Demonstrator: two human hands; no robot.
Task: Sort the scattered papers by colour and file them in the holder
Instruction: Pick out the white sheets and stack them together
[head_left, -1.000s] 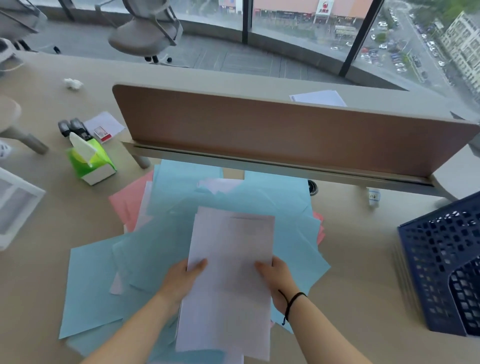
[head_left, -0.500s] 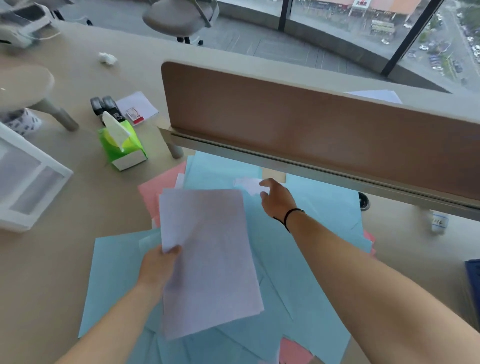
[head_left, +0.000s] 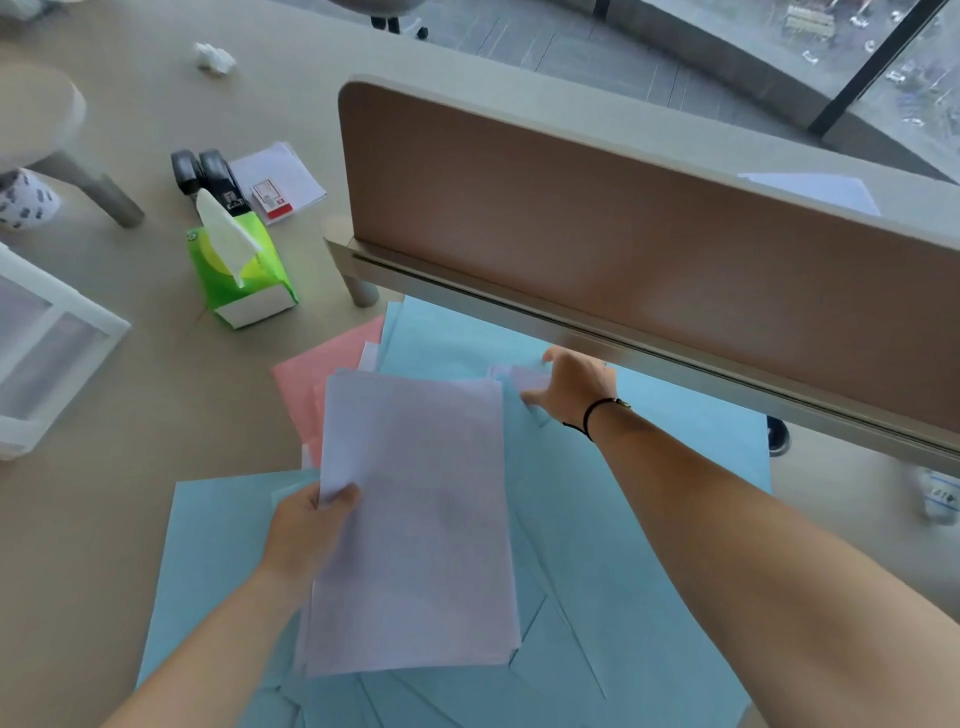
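- Left hand (head_left: 306, 535) gripping a stack of white sheets (head_left: 415, 525) at its left edge, thumb (head_left: 343, 496) curled over the top, other fingers hidden underneath.
- White stack held just above the spread of blue sheets (head_left: 623, 519), reaching from the left hand up and to the right.
- Right hand (head_left: 574, 387) stretched far forward, past the top right corner of the stack, fingers bent onto a small white sheet (head_left: 511, 375) lying among the blue ones; firm pinch or mere touch, cannot tell.
- Black band (head_left: 592, 415) round the right wrist.
- Pink sheets (head_left: 317, 374) up and left of the left hand, partly under the white stack and the blue sheets.
- Brown divider panel (head_left: 623, 249) standing just beyond the right hand, its metal rail right above the fingertips.
- Green tissue box (head_left: 239, 275) well up and left of the left hand, one tissue sticking out.
- Black stapler (head_left: 205, 171) and a small paper pile (head_left: 280, 174) just behind the tissue box.
- White plastic tray (head_left: 47, 343) far left of the left hand.
- Crumpled tissue (head_left: 213, 56) far off at the top left of the desk (head_left: 130, 467).
- File holder out of view.
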